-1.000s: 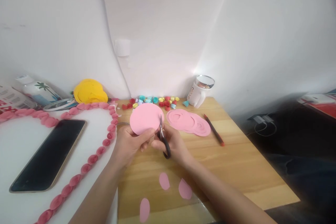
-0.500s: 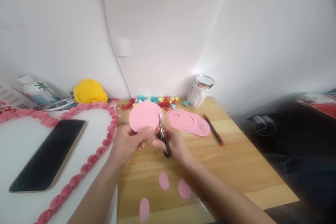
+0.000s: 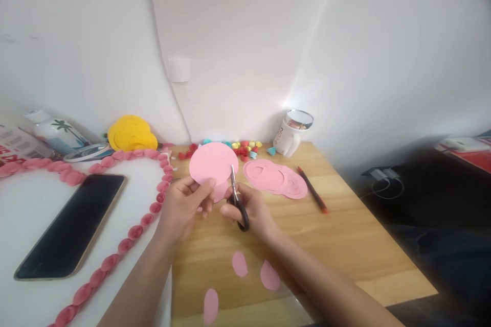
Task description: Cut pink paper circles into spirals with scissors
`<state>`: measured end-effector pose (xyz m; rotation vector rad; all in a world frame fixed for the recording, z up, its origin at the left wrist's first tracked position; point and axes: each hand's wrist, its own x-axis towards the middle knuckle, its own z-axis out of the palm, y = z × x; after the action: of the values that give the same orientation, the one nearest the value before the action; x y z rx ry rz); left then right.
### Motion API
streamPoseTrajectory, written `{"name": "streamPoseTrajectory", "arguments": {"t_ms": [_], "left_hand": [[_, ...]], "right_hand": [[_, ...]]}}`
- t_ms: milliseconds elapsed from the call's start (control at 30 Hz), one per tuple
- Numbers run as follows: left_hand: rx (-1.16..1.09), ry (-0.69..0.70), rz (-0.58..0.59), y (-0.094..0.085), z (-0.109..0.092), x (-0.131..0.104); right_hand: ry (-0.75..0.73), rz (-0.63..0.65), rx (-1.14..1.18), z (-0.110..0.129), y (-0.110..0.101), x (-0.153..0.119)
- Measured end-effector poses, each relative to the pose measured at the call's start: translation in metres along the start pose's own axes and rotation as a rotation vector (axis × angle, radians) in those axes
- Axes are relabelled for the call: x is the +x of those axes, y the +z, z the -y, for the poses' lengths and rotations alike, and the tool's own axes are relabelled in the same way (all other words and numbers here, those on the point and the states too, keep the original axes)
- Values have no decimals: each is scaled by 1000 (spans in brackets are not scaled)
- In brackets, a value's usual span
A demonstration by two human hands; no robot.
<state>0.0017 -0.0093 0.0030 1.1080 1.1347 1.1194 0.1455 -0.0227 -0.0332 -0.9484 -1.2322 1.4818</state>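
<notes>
Pinched between thumb and fingers of my left hand (image 3: 187, 203) is a round pink paper disc (image 3: 213, 162), held up above the table. Part of the paper hangs below my left thumb. My right hand (image 3: 251, 209) grips black-handled scissors (image 3: 241, 210), fingers around the handles. The blades point up and away, at the disc's right edge; whether they are parted I cannot tell. Just beyond my right hand lie overlapping pink discs with spiral cuts (image 3: 268, 176). On the table near me rest several pink offcuts (image 3: 240, 264).
Small coloured paper roses (image 3: 245, 149) lie along the wall beside a white mug (image 3: 289, 135). A dark red-tipped pen (image 3: 312, 190) is at the right. To the left, a phone (image 3: 72, 227) rests on a white board (image 3: 126, 296) edged with pink paper roses (image 3: 109, 263). Yellow discs (image 3: 132, 133) stand behind.
The pink disc has risen slightly and its lower part now shows below my left thumb. My right hand with the scissors has barely shifted.
</notes>
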Motion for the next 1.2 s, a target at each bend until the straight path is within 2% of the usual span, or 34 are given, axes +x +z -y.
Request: {"name": "streamPoseTrajectory", "arguments": {"t_ms": [167,367,1200], "left_hand": [[95,1,3,1,2,-1],[219,-28,-59,5,0,-4],[209,-34,-41,4,-2,-5]], "right_hand": [[-43,50,11,-4,3,0],[-67,35,-20,0,1,0],[-66,68,43,4,1,1]]}}
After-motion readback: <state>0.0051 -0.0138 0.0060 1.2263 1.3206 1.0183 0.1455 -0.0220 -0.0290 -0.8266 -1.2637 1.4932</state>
